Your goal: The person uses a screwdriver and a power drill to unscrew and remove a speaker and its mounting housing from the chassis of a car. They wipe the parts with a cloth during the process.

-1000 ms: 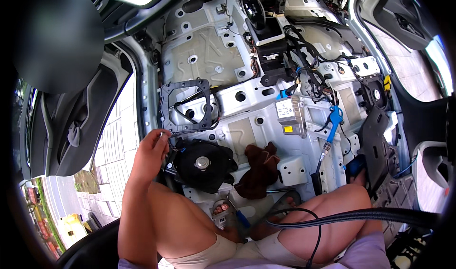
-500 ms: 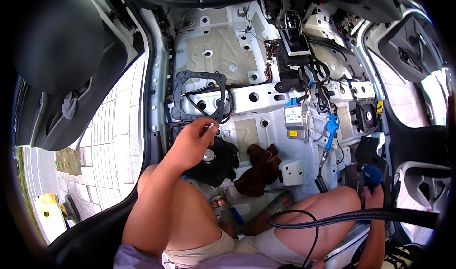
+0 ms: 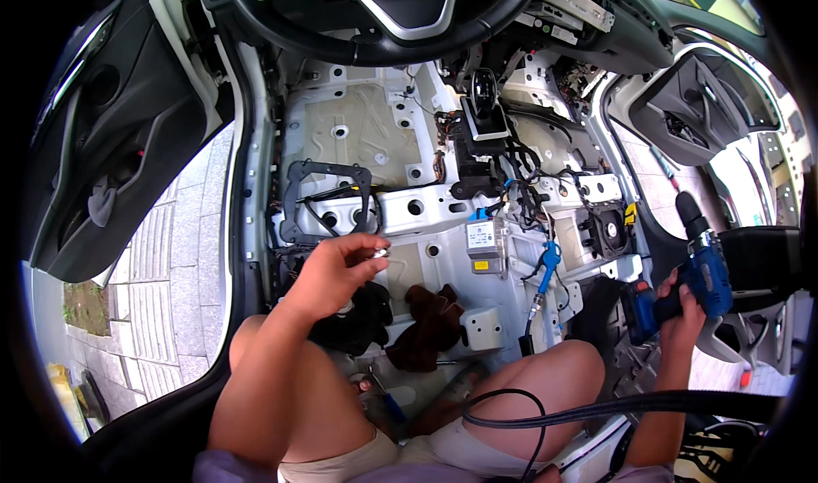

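Note:
My left hand (image 3: 334,271) is closed in a pinch, with a small silvery metal piece (image 3: 381,253) between thumb and fingertips. It is too small to tell its exact kind. That hand hovers over the bare car floor, just below a black frame-shaped bracket (image 3: 290,202). At the right, my right hand (image 3: 679,321) wraps round the grip of a blue and black cordless drill (image 3: 709,271), held up with its chuck pointing up and away. A black speaker (image 3: 362,317) is partly hidden under my left wrist. Beside it lies a dark brown cloth (image 3: 430,325).
A steering wheel (image 3: 366,52) spans the top. Wiring, a gear selector (image 3: 484,99), a silver module (image 3: 484,242) and a blue air blow gun (image 3: 549,266) occupy the middle. A black cable (image 3: 613,408) crosses my right thigh. A blue-handled tool (image 3: 393,407) lies near my feet.
My right hand has raised the drill from low beside the right knee up into the open door area. My left hand keeps its pinch on the metal piece. The whole view has tilted upward.

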Available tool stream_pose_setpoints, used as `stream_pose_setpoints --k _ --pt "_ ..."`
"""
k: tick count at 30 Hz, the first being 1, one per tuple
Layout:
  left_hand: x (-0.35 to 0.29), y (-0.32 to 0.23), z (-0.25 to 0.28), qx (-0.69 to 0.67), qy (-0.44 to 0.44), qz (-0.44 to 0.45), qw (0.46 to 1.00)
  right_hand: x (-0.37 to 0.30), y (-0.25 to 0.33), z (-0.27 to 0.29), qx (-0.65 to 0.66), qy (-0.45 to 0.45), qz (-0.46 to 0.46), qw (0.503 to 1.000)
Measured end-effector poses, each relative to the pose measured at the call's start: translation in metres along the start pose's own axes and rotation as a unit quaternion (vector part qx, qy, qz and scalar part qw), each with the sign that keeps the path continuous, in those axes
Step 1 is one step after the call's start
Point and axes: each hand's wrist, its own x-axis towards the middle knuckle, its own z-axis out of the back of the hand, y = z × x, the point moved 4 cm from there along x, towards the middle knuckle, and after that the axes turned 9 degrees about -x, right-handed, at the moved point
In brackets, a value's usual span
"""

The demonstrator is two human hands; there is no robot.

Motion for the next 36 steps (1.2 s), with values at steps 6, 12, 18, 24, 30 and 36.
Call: stream_pose_setpoints --k 6,12,18,24,30,36 --pt "-0.004 -0.01 0.008 -0.158 0.039 -0.04 0.986 -0.019 0.003 -0.143 0.078 0.149 -0.037 0.985" --pt "-0.003 -0.012 0.024 -0.345 0.046 -0.055 0.936 -0.056 -0.023 -0.234 0.174 0.368 -0.104 0.907" --pt "-0.001 -0.009 0.026 -0.312 0.045 -0.072 0.946 -0.051 -0.042 -0.241 0.153 0.414 -0.114 0.89" --pt "0.005 0.0 0.031 -0.258 -0.119 -0.058 0.957 -0.052 -0.046 -0.232 0.14 0.395 -0.122 0.9" --pt "-0.016 -0.029 -0.005 0.227 -0.171 -0.328 0.901 -0.056 -0.053 -0.224 0.089 0.451 -0.158 0.874" --pt "-0.024 -0.009 -0.043 0.325 -0.092 -0.264 0.903 -0.068 -0.049 -0.235 0.129 0.481 -0.239 0.833"
